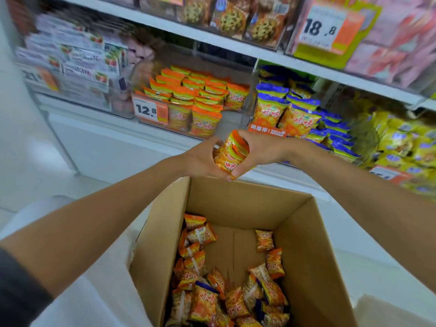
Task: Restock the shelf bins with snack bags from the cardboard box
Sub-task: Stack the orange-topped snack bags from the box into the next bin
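My left hand (200,160) and my right hand (258,151) together grip a bunch of orange snack bags (230,153) above the far edge of the open cardboard box (299,244). Several more orange bags (212,286) lie loose on the box floor, with a few blue-topped ones among them. Just beyond my hands a clear shelf bin (232,122) holds rows of the same orange bags (191,95), with a gap at its front right.
A bin of blue-topped bags (292,112) stands right of the orange one, then yellow bags (401,142). White packets (77,60) fill the left bin. Cookie bags (233,17) sit on the shelf above. Price tags read 12.8 (151,109) and 18.8 (320,29).
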Available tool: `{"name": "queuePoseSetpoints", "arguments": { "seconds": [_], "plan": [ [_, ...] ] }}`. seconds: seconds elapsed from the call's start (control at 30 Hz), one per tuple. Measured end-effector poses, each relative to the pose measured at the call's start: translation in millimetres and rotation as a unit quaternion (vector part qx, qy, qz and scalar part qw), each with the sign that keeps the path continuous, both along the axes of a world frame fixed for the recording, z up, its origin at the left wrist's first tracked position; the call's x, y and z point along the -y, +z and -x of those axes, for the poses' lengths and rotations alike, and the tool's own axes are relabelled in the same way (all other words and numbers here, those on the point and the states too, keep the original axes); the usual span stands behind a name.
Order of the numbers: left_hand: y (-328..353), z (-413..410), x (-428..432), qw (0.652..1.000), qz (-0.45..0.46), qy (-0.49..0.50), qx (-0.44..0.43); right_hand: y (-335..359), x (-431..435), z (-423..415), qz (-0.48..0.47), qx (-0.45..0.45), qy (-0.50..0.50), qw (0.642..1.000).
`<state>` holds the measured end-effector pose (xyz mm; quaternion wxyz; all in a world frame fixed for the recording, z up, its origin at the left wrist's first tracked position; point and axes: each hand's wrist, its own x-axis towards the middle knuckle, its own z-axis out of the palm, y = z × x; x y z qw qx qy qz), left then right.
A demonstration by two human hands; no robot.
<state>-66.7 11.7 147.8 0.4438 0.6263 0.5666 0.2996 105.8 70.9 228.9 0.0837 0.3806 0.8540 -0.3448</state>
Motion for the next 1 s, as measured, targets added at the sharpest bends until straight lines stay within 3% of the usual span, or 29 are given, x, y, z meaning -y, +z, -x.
{"name": "queuePoseSetpoints", "arguments": {
  "seconds": [0.23,0.37,0.53,0.7,0.8,1.0],
  "plan": [
    [41,35,-57,0.992,-0.129,0.009,-0.001,39,-33,29,-0.204,-0.072,-0.036,0.976],
    [46,85,-107,0.988,-0.129,0.036,-0.074,53,-69,46,-0.281,-0.068,-0.028,0.957],
    [33,106,-185,0.941,-0.201,0.117,-0.247,54,-129,67,-0.297,0.034,-0.057,0.953],
    [24,89,-237,0.902,-0.148,0.012,-0.406,45,-184,87,-0.311,0.167,-0.039,0.935],
    [3,98,-245,0.899,-0.088,-0.011,-0.428,31,-217,102,-0.305,0.232,-0.032,0.923],
    [3,100,-246,0.897,-0.087,-0.01,-0.433,-14,-255,120,-0.268,0.324,-0.026,0.907]
  ]
}}
